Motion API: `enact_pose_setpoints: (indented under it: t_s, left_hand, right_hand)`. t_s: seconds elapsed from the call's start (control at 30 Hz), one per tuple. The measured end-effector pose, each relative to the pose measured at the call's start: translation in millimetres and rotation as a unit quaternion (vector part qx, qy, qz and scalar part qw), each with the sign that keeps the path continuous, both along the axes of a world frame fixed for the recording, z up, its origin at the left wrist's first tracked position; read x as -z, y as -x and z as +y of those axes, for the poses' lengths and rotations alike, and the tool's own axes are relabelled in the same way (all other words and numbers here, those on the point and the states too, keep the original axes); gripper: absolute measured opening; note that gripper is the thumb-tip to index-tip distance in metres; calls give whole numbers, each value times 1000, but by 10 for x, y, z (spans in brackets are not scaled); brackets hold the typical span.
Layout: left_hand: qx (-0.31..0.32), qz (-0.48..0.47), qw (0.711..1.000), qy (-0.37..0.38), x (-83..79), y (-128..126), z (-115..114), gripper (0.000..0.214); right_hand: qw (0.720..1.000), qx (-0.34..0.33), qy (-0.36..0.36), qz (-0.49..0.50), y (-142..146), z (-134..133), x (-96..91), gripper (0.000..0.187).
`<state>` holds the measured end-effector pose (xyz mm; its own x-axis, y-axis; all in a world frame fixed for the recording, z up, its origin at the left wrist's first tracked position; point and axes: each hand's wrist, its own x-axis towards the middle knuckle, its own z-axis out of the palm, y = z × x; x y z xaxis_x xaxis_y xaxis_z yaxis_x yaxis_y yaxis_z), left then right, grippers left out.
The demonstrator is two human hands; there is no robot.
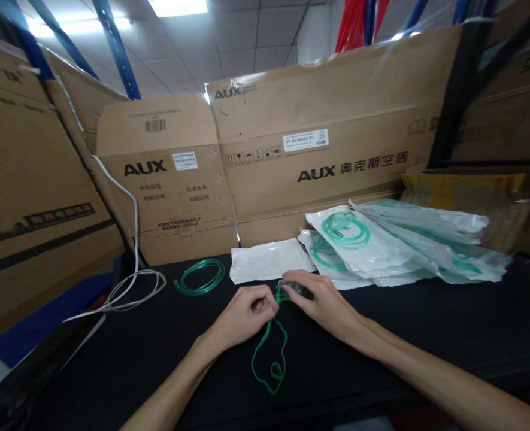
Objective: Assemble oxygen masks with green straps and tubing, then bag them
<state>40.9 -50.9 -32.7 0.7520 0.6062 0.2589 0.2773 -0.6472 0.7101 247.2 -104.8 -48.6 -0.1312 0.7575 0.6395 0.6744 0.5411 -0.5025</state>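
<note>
My left hand (252, 311) is closed in a pinch on a green elastic cord (284, 359). A loop of that cord hangs down onto the black table surface below. Close beside it, my right hand (321, 297) has its fingers curled round a small clear, green-tinted plastic piece that looks like a breathing mask (283, 291); the fingers cover much of it. The cord meets this mask between the two hands. To the left of my hands lies a coil of green tubing (202, 277). Just behind them is a flat white pouch (269, 261).
Several white and clear pouches with green tubing (350, 239) are piled at the back right. Cardboard panels (265, 173) wall off the back and left. A white cable (134, 275) runs down onto the table (179, 359) at left. An open cardboard box (466, 191) stands behind the pouches.
</note>
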Motion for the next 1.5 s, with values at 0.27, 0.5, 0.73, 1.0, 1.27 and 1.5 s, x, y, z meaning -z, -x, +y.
enact_pose_setpoints:
  t_s: [0.27, 0.5, 0.73, 1.0, 1.27, 1.5]
  left_hand:
    - [-60, -17, 996, -63, 15, -6, 53, 18]
    - [-49, 14, 993, -110, 81, -3, 87, 19]
    - [-39, 54, 988, -139, 98, 20, 109, 16]
    - [-54, 78, 982, -164, 81, 38, 72, 13]
    - [-37, 101, 978, -180, 79, 26, 14, 10]
    - [-24, 103, 979, -173, 84, 22, 38, 10]
  right_hand:
    - [998, 36, 54, 27, -97, -24, -49, 16]
    - [990, -35, 110, 85, 9, -39, -12, 22]
    - [979, -73, 142, 126, -18, 0, 85, 23]
    - [977, -78, 148, 135, -11, 8, 116, 26]
    - [989, -82, 102, 69, -1, -3, 118, 38]
    - [992, -77, 92, 42, -10, -24, 98, 32]
